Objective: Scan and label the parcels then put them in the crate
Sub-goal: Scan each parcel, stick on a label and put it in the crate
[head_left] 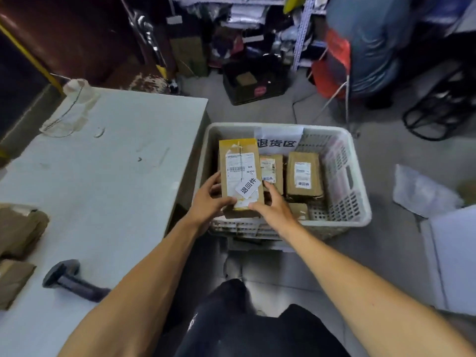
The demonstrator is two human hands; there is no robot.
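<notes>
Held parcel (240,173) covers whatever lies under it in the crate (358,215); left hand (208,199) fingertips are tucked behind its left edge, not visible. Small parcel (298,211) by the right hand (273,207) is mostly hidden by the wrist. Label print on the parcels is too small to read (barcode digits too). Two brown parcels (18,243) are cut off by the left edge. Scanner (69,279) handle blurred. Back shelves (244,27) blurred, contents unclear.
</notes>
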